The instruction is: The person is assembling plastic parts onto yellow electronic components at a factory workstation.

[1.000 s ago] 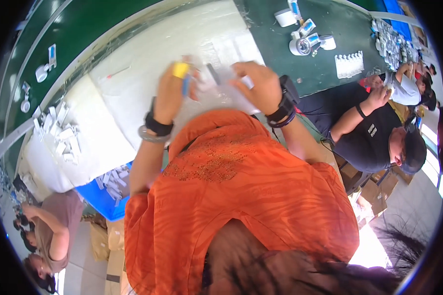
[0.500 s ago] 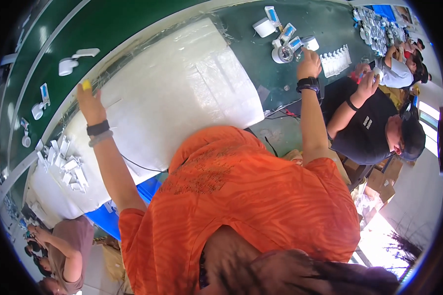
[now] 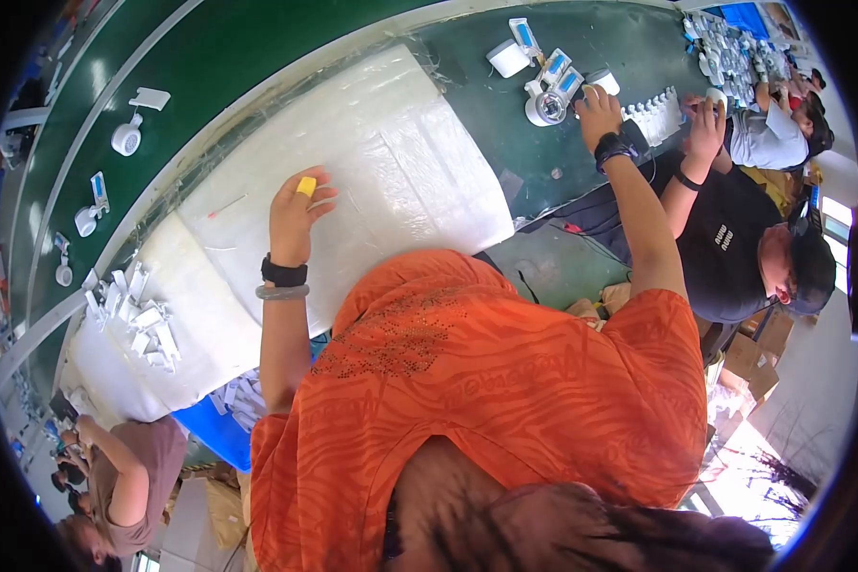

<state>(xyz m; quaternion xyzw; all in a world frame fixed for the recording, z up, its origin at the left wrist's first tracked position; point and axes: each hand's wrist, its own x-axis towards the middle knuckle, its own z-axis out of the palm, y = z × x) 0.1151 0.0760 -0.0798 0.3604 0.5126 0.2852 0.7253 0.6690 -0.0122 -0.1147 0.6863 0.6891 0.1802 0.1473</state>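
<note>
My left hand is raised over a white plastic-wrapped pad, its fingers apart with nothing between them. A yellow cover wraps one of its fingers. At the far right, my right hand reaches over the green bench, fingers apart, beside a white round-headed device with a clear ring face. Its fingertips are close to a white cup-shaped part, and whether they touch anything is hard to see. Close by are a device with a blue panel and a white round part.
A row of small white parts lies right of my right hand, near a co-worker in black. White pieces are piled on the pad's left end. A blue bin stands below. Several devices, including a round one, lie on the green belt.
My left hand has come back from the belt side to the right, over the pad. My right hand has shifted slightly among the devices. The co-worker's hands have moved.
</note>
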